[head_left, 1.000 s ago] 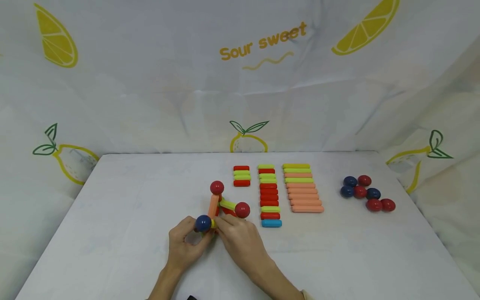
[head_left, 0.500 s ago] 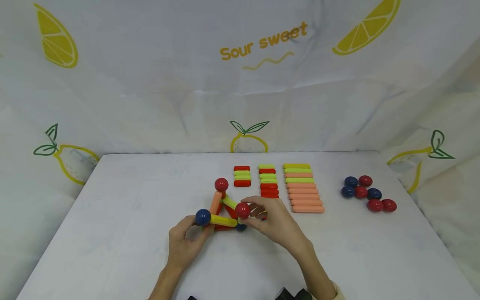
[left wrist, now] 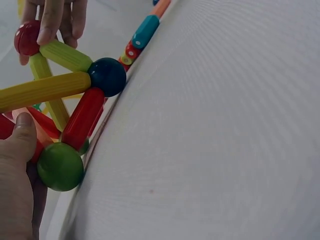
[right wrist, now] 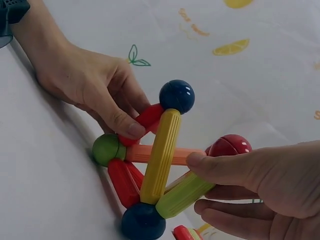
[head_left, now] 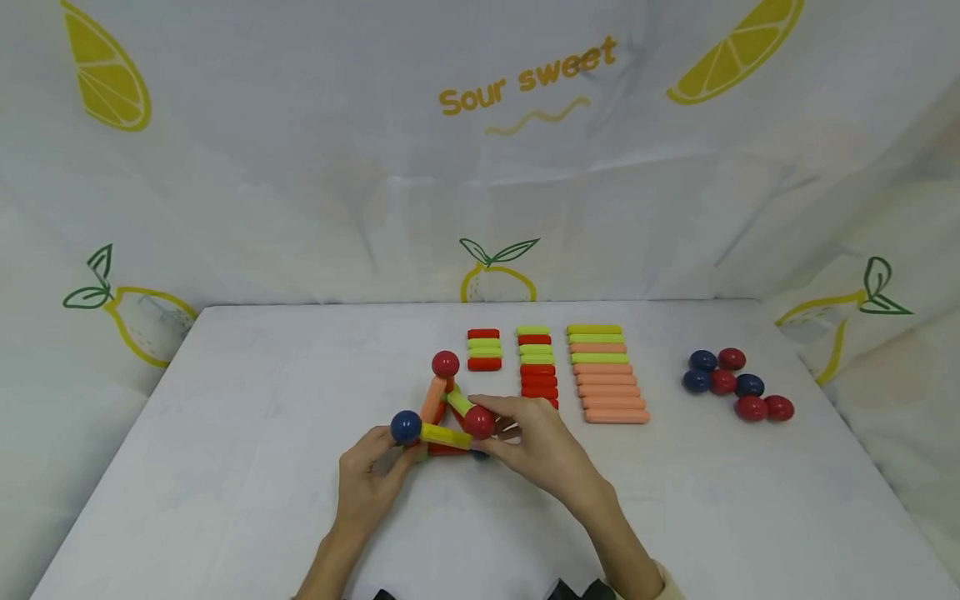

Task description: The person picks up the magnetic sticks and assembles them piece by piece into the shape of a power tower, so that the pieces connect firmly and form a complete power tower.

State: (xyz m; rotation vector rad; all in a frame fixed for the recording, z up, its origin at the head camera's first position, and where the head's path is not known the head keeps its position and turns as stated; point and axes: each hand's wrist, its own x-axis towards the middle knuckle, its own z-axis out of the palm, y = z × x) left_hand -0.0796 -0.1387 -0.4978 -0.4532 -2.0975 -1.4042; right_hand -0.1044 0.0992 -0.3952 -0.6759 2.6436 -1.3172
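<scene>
A frame of magnetic sticks and balls stands between the hands. My left hand [head_left: 371, 471] grips its left side; in the right wrist view that thumb presses a red stick [right wrist: 151, 116] running between a green ball [right wrist: 108, 150] and the upper blue ball [right wrist: 177, 97]. With thumb and fingers, my right hand [head_left: 543, 450] pinches the red ball [head_left: 479, 422] at the end of a light green stick [right wrist: 184, 196]. A yellow stick [right wrist: 161, 157] links the upper blue ball to a lower blue ball [right wrist: 143, 221]. Another red ball [head_left: 446, 364] tops the back corner.
Short red and light green sticks [head_left: 484, 343] lie in rows behind the frame, one row partly hidden by my right hand. Longer orange, yellow and green sticks [head_left: 611, 392] lie right of them. Several red and blue balls [head_left: 722, 382] rest farther right. A printed cloth [head_left: 315, 167] hangs behind.
My right hand has left the yellow stick and moved right to take the red ball, which has shifted slightly left since half a second ago. My left hand stays on the frame.
</scene>
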